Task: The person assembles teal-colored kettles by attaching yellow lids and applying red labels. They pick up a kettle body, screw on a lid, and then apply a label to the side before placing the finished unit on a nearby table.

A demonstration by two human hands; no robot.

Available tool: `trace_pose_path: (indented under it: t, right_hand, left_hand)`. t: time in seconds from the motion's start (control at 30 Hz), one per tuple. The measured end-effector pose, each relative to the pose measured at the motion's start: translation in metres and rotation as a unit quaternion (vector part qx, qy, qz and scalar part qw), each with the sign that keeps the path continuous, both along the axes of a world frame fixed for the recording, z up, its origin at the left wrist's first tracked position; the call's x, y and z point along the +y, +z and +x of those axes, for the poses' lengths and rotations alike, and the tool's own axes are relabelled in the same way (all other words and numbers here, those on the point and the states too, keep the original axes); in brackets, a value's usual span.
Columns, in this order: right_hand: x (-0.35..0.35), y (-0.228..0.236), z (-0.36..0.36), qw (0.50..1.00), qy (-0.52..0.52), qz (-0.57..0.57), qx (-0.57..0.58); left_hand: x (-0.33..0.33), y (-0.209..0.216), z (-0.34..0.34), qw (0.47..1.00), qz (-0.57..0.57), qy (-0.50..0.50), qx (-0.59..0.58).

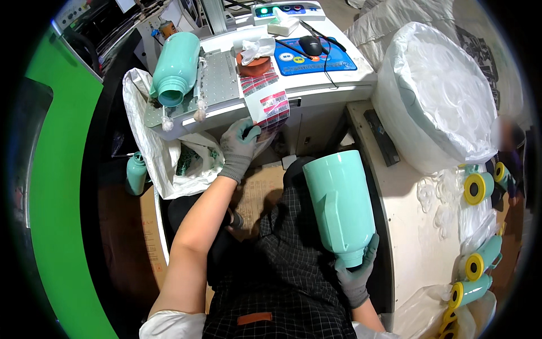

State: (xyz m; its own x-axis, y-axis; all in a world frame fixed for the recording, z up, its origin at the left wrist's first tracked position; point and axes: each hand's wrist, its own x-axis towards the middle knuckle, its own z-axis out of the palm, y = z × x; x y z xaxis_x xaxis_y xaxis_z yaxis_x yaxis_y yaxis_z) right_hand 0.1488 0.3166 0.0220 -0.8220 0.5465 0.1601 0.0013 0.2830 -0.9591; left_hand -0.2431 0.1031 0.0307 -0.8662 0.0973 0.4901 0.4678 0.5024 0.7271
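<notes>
My left hand (239, 144), in a grey work glove, has its thumb and fingers closed at the lower corner of a sheet of red-and-white labels (259, 106). The sheet hangs over the front edge of the white workbench. In my gloved right hand (357, 278) is the neck of a mint-green plastic bottle body (340, 198), broad base up and neck down, tilted over my right thigh. Another mint-green bottle body (178, 59) lies on the perforated metal plate (221, 79), its open neck toward me. A reddish-brown roll (254, 66) rests on the label sheet.
A blue mat (316, 63) with a black mouse (310, 45) lies on the bench. At right stands a large white sack (398, 107) of translucent rings; yellow-rimmed mint bottles (471, 291) lie beyond it. A white sack (148, 133) hangs below the plate, beside a small mint bottle (136, 174).
</notes>
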Motion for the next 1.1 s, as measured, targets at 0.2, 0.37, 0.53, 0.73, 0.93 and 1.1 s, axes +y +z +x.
trace_pose_path:
  t: [0.2,0.37,0.53,0.73,0.93,1.1]
  right_hand:
    - [-0.008,-0.005,0.001,0.996,0.018,0.088,0.002]
    - [-0.012,-0.015,0.002,0.995,0.027,0.087,0.026]
    - [-0.012,-0.009,0.003,0.992,0.045,0.117,0.023]
    - [-0.009,-0.005,0.002,0.959,0.038,0.281,0.025]
    - [-0.005,0.009,-0.003,0.996,0.048,0.073,0.009]
    - [-0.002,0.035,-0.027,0.993,-0.030,-0.096,0.064]
  left_hand:
    - [0.002,-0.004,0.048,0.986,0.168,0.021,0.012]
    - [0.025,0.049,0.141,0.798,0.335,-0.216,-0.451]
    - [0.038,0.054,0.155,0.750,0.363,-0.251,-0.492]
    - [0.045,0.051,0.158,0.795,0.328,-0.213,-0.463]
    - [-0.025,0.000,0.125,0.977,-0.024,-0.062,-0.200]
    - [-0.104,0.050,0.054,0.942,-0.230,0.124,0.208]
